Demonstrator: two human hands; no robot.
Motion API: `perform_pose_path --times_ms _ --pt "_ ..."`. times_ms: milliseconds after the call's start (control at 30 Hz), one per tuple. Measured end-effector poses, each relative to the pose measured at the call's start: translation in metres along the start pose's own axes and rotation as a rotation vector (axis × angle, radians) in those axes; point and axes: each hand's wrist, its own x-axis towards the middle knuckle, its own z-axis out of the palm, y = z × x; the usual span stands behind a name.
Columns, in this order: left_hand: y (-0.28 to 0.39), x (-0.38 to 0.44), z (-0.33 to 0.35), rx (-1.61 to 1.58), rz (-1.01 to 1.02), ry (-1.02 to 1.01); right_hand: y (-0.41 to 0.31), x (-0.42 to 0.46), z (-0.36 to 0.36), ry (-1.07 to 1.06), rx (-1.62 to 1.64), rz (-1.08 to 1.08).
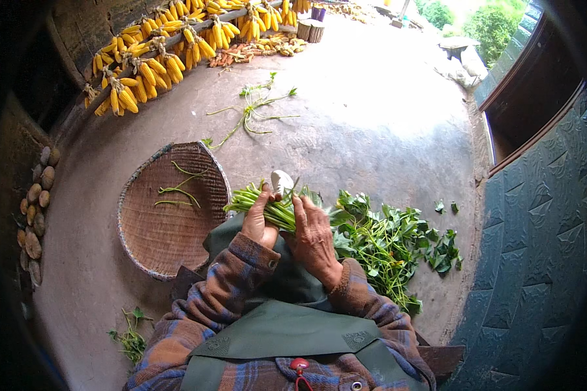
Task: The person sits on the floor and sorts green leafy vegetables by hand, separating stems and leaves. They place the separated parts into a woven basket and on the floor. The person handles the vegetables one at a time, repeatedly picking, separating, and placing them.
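Note:
My left hand [260, 220] grips a bundle of green leaf stalks [244, 198], their cut ends pointing left above my lap. Close beside it, my right hand [314, 239] has its fingers bent at the leafy end of the bundle; whether they pinch a stalk is hard to see. A dark green apron [293, 325] covers my lap. Just beyond the hands shows the white tip of a shoe [282, 181]. To the right lies a heap of leafy green vines [381, 244] on the floor. At the left stands a shallow woven bamboo basket [171, 234] with a few loose stalks [178, 188] in it.
Stripped vines [249, 111] lie on the concrete floor [352, 141] ahead. Yellow corn cobs [146, 73] hang from a pole at the upper left. Pumpkins or squashes [33, 244] line the left wall. Another small vine clump [131, 337] lies at lower left. A blue-green wall [518, 273] bounds the right.

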Motion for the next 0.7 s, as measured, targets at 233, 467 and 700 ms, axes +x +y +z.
perform_pose_path --times_ms 233,467,700 --pt "-0.010 -0.015 0.015 0.115 0.076 -0.120 0.024 0.016 0.001 -0.027 0.148 0.002" --pt "-0.014 -0.014 0.024 0.389 0.233 -0.169 0.035 0.031 -0.011 -0.457 0.860 0.288" --pt "0.002 0.020 0.004 0.142 0.170 -0.025 0.031 0.047 0.005 -0.500 1.011 0.287"
